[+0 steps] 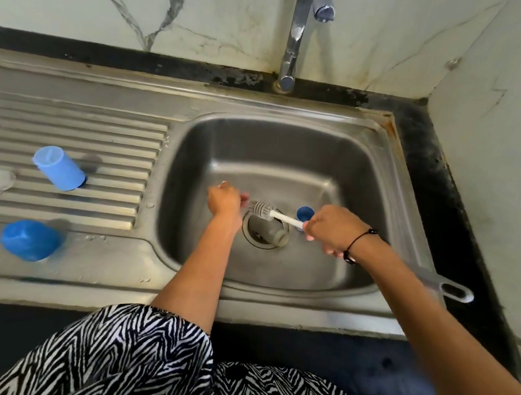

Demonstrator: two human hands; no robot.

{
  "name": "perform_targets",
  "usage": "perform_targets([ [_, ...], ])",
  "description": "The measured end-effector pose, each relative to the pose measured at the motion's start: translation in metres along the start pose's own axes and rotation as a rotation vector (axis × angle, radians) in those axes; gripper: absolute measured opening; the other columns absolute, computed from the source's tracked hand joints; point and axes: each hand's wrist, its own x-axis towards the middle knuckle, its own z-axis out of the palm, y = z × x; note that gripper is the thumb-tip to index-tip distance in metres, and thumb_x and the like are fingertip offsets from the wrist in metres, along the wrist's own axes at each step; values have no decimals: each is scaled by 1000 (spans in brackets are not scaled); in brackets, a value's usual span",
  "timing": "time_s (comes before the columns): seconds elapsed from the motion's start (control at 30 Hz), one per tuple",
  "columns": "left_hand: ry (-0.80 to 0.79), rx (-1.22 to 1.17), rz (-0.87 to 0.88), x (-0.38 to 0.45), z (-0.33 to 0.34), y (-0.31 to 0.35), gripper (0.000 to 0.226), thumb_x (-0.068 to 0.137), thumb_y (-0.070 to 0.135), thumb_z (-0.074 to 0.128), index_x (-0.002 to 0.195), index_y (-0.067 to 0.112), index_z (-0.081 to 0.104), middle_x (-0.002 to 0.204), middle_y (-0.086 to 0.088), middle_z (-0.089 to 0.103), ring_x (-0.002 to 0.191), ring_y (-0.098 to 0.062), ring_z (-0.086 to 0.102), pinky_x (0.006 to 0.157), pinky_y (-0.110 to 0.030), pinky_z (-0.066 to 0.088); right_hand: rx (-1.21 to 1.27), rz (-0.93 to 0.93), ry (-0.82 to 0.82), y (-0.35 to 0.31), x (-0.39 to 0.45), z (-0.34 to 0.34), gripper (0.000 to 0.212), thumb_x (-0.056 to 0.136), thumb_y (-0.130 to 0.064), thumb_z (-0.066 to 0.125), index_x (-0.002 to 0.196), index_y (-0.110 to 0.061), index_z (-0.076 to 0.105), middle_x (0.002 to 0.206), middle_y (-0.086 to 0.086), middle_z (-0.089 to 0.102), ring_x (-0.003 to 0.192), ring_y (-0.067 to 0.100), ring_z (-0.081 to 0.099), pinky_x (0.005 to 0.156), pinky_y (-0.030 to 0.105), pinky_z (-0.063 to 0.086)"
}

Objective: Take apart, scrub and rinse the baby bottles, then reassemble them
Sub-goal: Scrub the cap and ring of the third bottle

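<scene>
Head view. Right hand [331, 231]: fingers curled round the brush [275, 212] handle, bristles at the left hand [224, 199]. Left hand: fingers closed on a small part, unclear which. Bottle [272, 233]: lying over the drain in the sink [191, 161]. Blue ring [305, 213]: in basin. Two blue caps [57, 168] [30, 240]: on drainboard.

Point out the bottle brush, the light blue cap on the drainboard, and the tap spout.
bottle brush [261, 209]: head view, on the bristle head.
light blue cap [59, 168]: head view, on its side wall.
tap spout [324, 5]: head view, on the outlet end.
</scene>
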Motion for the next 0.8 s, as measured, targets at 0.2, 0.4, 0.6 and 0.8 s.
perform_targets([
  [0.2, -258, 507, -37, 5, -1, -14, 40, 88, -4, 38, 49, 5, 44, 27, -3, 36, 19, -13, 29, 31, -9, 25, 5, 23, 67, 15, 32, 10, 31, 96, -21, 42, 65, -21, 45, 60, 0, 44, 50, 13, 40, 47, 22, 32],
  [0.4, -348, 731, -64, 13, 12, -37, 17, 86, 8, 43, 76, 9, 57, 72, -19, 66, 55, -34, 61, 43, -26, 47, -114, 63, 29, 11, 74, 40, 24, 98, -26, 37, 95, -15, 57, 82, 7, 54, 68, 21, 50, 48, 23, 28],
  [0.6, -336, 1180, 110, 18, 15, -40, 26, 91, 5, 46, 110, 0, 62, 116, -19, 63, 111, -35, 58, 85, -36, 47, -118, 84, -34, 15, 98, 55, 27, 98, -24, 36, 97, -13, 61, 71, 3, 49, 63, 20, 50, 53, 26, 35],
  [0.8, -435, 1396, 202, 15, 19, -57, 34, 91, -3, 42, 124, -2, 50, 128, -21, 53, 116, -35, 53, 92, -36, 44, -76, 78, -38, 19, 99, 59, 16, 97, -26, 39, 93, -15, 51, 79, 7, 51, 67, 23, 51, 55, 28, 37],
])
